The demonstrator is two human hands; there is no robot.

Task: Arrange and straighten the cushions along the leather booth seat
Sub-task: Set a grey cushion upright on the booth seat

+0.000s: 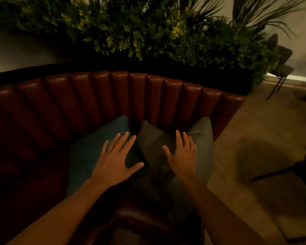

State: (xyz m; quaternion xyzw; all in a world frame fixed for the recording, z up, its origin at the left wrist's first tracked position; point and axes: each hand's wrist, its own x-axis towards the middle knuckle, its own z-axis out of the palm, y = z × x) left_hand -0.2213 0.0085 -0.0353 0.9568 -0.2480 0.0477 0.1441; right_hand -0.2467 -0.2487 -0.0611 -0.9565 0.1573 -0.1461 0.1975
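Observation:
Three cushions lean side by side against the ribbed back of the dark red leather booth (99,96), near its right end. The teal cushion (88,152) is on the left, a dark brown cushion (152,142) in the middle, a grey cushion (203,138) on the right. My left hand (117,161) is spread with straight fingers over the teal cushion's right edge. Over the seam between the brown and grey cushions, my right hand (183,154) is flat with fingers straight. Whether either palm touches the fabric is unclear in the dim light.
A hedge of green plants (148,32) runs behind the booth back. Wooden floor (254,124) lies to the right, with a dark chair (281,68) at the far right and a table edge (298,209) at lower right. The booth seat's front edge (140,220) is below my arms.

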